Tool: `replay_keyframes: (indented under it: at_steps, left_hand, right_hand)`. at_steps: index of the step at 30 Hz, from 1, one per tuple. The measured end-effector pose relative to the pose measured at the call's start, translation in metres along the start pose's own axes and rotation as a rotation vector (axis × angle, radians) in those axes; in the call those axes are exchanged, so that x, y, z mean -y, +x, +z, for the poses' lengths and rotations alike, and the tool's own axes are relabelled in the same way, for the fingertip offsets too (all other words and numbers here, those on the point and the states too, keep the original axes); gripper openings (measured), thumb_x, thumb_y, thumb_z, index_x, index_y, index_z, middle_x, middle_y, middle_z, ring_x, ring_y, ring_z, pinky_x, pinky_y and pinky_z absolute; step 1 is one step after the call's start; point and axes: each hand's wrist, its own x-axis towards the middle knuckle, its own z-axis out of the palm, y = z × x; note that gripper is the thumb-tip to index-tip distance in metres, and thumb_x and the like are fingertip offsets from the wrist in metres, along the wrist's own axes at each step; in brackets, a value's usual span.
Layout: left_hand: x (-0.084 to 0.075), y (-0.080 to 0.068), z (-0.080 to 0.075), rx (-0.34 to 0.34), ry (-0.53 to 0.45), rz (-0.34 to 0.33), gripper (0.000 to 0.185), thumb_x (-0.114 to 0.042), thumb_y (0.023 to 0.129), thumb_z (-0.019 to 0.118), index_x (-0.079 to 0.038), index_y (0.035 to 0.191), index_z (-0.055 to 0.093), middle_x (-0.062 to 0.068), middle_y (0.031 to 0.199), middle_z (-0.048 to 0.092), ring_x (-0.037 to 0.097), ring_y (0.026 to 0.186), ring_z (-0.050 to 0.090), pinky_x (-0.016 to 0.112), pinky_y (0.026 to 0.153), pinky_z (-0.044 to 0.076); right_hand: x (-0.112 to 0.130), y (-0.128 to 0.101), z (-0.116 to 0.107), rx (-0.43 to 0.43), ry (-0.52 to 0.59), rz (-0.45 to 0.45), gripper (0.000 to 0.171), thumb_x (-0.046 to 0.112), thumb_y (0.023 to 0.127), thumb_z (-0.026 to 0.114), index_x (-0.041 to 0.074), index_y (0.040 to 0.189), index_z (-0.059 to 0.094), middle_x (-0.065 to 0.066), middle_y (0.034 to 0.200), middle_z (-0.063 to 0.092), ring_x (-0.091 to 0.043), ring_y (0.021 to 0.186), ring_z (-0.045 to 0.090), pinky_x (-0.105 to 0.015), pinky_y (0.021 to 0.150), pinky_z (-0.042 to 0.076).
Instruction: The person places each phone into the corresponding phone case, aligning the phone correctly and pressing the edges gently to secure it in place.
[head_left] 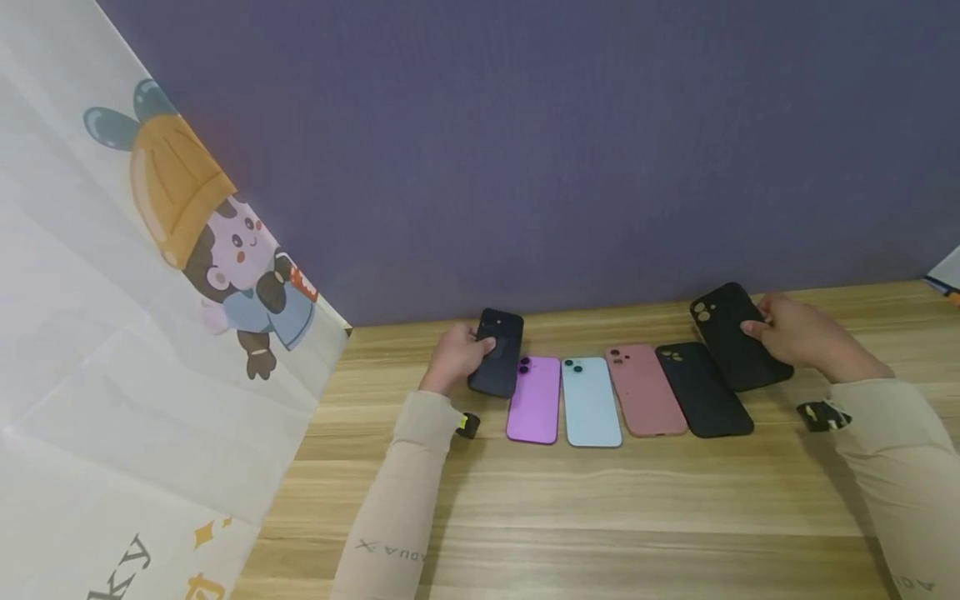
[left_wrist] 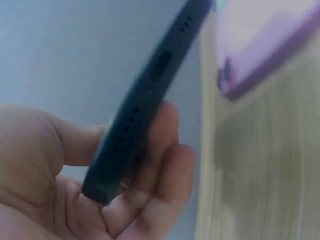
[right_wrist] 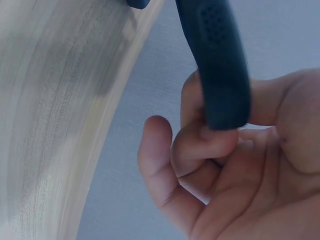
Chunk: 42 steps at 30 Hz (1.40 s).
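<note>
Wooden table (head_left: 600,517), cut off at the frame edges, bore a row of purple phone (head_left: 534,400), pale blue phone (head_left: 591,402), pink case (head_left: 645,390), black case (head_left: 703,390); left hand (head_left: 457,357) pinched a dark phone (head_left: 497,352) raised at the row's left end, right hand (head_left: 798,337) pinched a second black case (head_left: 737,335) at its right end, fingertips partly hidden.

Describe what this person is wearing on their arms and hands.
Both arms are covered by close-fitting beige sleeves reaching the wrists, printed with small dark lettering near the forearm. A small black device with yellow marks is strapped at each wrist. The left hand and right hand are bare: no gloves.
</note>
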Motion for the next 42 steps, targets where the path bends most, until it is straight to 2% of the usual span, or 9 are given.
replay_keyframes:
  at_steps: [2, 8, 15, 22, 27, 30, 34, 36, 42]
  left_hand:
    - [-0.001, 0.0, 0.0, 0.037, -0.085, -0.01, 0.033, -0.027, 0.101, 0.065, 0.002, 0.117, 0.068, 0.015, 0.108, 0.071, 0.023, 0.09, 0.062, 0.034, 0.079, 0.051]
    - [-0.004, 0.0, -0.003, 0.159, -0.343, -0.01, 0.032, -0.018, 0.104, 0.059, 0.007, 0.125, 0.059, 0.017, 0.102, 0.07, 0.019, 0.081, 0.065, 0.026, 0.068, 0.055]
    - [-0.011, -0.004, -0.004, 0.18, -0.378, -0.017, 0.04, -0.018, 0.106, 0.055, 0.007, 0.137, 0.05, 0.02, 0.112, 0.07, 0.022, 0.091, 0.069, 0.031, 0.076, 0.06]
    - [-0.015, -0.007, -0.003, 0.206, -0.427, -0.003, 0.034, -0.017, 0.107, 0.052, 0.007, 0.131, 0.052, 0.02, 0.113, 0.07, 0.021, 0.091, 0.071, 0.033, 0.081, 0.061]
    - [-0.015, -0.008, -0.003, 0.227, -0.467, 0.003, 0.03, -0.016, 0.108, 0.051, 0.005, 0.128, 0.054, 0.019, 0.111, 0.071, 0.02, 0.088, 0.071, 0.034, 0.08, 0.062]
    - [-0.015, -0.008, -0.002, 0.244, -0.485, 0.01, 0.033, -0.017, 0.108, 0.051, 0.006, 0.132, 0.052, 0.019, 0.112, 0.071, 0.02, 0.088, 0.072, 0.036, 0.081, 0.062]
    - [-0.015, -0.008, 0.0, 0.266, -0.51, 0.007, 0.035, -0.016, 0.108, 0.051, 0.006, 0.134, 0.051, 0.02, 0.113, 0.071, 0.02, 0.087, 0.073, 0.037, 0.083, 0.062]
    - [-0.015, -0.008, 0.002, 0.271, -0.523, 0.008, 0.034, -0.016, 0.108, 0.051, 0.006, 0.133, 0.052, 0.02, 0.114, 0.071, 0.02, 0.086, 0.073, 0.037, 0.083, 0.062]
    - [-0.016, -0.009, 0.005, 0.273, -0.557, 0.018, 0.032, -0.016, 0.108, 0.05, 0.006, 0.132, 0.053, 0.019, 0.113, 0.071, 0.02, 0.086, 0.071, 0.036, 0.082, 0.062]
  right_hand:
    - [0.001, 0.0, 0.0, 0.001, 0.005, 0.001, 0.053, 0.023, 0.109, 0.048, -0.025, 0.13, 0.036, -0.027, 0.091, 0.058, -0.03, 0.074, 0.052, -0.042, 0.067, 0.043]
    - [0.004, -0.001, -0.002, -0.025, -0.001, 0.004, 0.062, 0.029, 0.11, 0.045, -0.025, 0.136, 0.033, -0.046, 0.12, 0.052, -0.054, 0.097, 0.058, -0.057, 0.076, 0.049]
    - [0.009, -0.004, -0.003, -0.03, 0.007, 0.011, 0.07, 0.036, 0.111, 0.04, -0.025, 0.142, 0.028, -0.05, 0.134, 0.043, -0.065, 0.114, 0.049, -0.07, 0.088, 0.045]
    - [0.013, -0.007, -0.003, -0.045, 0.029, 0.021, 0.074, 0.04, 0.111, 0.037, -0.024, 0.144, 0.022, -0.048, 0.127, 0.049, -0.054, 0.097, 0.06, -0.056, 0.075, 0.051]
    - [0.017, -0.007, -0.004, -0.068, 0.035, 0.012, 0.072, 0.037, 0.111, 0.036, -0.026, 0.143, 0.022, -0.049, 0.129, 0.049, -0.057, 0.102, 0.061, -0.057, 0.074, 0.052]
    - [0.02, -0.008, -0.005, -0.076, 0.054, 0.015, 0.067, 0.034, 0.112, 0.034, -0.026, 0.14, 0.024, -0.045, 0.11, 0.057, -0.049, 0.082, 0.061, -0.05, 0.067, 0.05]
    - [0.024, -0.009, -0.005, -0.071, 0.095, 0.021, 0.052, 0.031, 0.112, 0.032, -0.02, 0.126, 0.029, -0.013, 0.068, 0.047, -0.022, 0.057, 0.041, -0.035, 0.054, 0.035]
    - [0.026, -0.009, -0.005, -0.063, 0.112, 0.025, 0.045, 0.031, 0.112, 0.03, -0.014, 0.12, 0.03, -0.002, 0.064, 0.035, -0.017, 0.053, 0.033, -0.032, 0.052, 0.03]
    - [0.027, -0.009, -0.004, -0.079, 0.114, 0.022, 0.05, 0.034, 0.112, 0.029, -0.015, 0.122, 0.029, -0.006, 0.068, 0.041, -0.02, 0.056, 0.037, -0.033, 0.052, 0.032]
